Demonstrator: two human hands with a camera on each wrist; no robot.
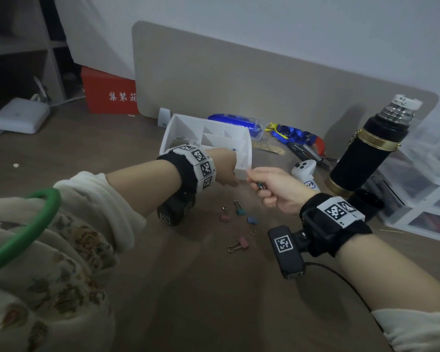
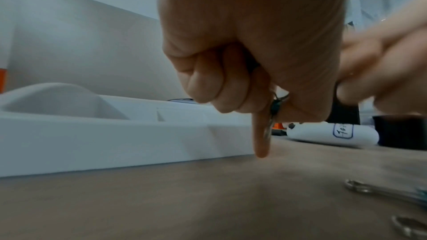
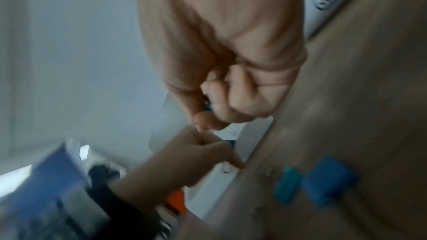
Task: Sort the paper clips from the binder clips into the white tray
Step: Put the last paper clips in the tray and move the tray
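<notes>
The white tray has several compartments; paper clips lie in its left one. My left hand hovers at the tray's front right corner, fingers curled. In the left wrist view the left hand pinches a dark teal binder clip between thumb and index finger. Just right of it, my right hand grips another small binder clip, which shows teal in the blurred right wrist view. Loose binder clips lie on the table below the hands: pink, teal, blue, pink.
A black flask and a white controller stand right of the tray. Clear plastic drawers fill the far right. Blue ribbons and scissors lie behind the tray, against a beige divider. A red box sits at back left.
</notes>
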